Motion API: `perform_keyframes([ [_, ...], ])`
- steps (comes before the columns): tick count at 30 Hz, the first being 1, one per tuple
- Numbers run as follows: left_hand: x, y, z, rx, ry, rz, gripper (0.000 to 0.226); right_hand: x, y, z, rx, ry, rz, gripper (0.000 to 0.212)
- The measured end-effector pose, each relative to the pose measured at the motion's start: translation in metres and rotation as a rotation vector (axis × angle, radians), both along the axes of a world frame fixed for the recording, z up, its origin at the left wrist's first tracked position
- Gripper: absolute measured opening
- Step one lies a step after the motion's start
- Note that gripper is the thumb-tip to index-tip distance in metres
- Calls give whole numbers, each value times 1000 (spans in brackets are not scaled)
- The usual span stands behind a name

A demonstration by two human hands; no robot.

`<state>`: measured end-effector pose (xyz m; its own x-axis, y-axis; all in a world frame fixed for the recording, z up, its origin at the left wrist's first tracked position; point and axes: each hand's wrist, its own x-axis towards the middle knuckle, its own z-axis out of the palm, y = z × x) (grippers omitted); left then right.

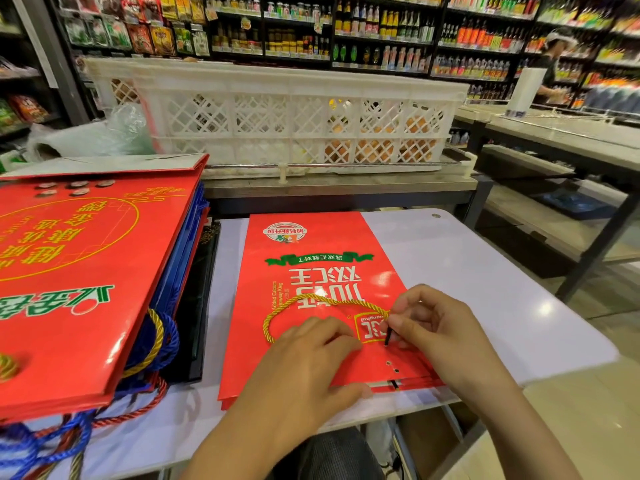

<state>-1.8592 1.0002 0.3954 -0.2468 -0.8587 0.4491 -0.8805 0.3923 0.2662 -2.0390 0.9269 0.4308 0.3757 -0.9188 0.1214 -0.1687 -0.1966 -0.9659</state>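
Observation:
A flat red paper bag (pixel 311 278) with white and green print lies on the white table (pixel 485 289) in front of me. A gold cord (pixel 298 301) loops over its printed face. My right hand (pixel 436 334) pinches the cord's black tip just above the punched holes (pixel 392 367) near the bag's front edge. My left hand (pixel 311 358) rests on the bag, fingers curled over the cord's other end and thumb at the bag's front edge.
A stack of red and blue paper bags (pixel 86 271) with cord handles sits at the left. A white lattice crate (pixel 287 112) stands behind on a steel counter. Store shelves fill the back; a person (pixel 554 64) stands far right. A metal table (pixel 571 140) is at right.

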Motion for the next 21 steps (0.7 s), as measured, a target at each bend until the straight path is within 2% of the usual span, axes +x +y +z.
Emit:
perform_keyframes([
  [4, 0, -1, -1, -110, -85, 32, 40, -4, 3, -2, -65, -5, 5, 17],
  [10, -2, -1, -4, -182, -157, 80, 42, -5, 5, -9, -108, -10, -24, 21],
  [21, -5, -3, -5, -250, -168, 96, 38, -5, 7, -13, -205, 40, 6, 20],
])
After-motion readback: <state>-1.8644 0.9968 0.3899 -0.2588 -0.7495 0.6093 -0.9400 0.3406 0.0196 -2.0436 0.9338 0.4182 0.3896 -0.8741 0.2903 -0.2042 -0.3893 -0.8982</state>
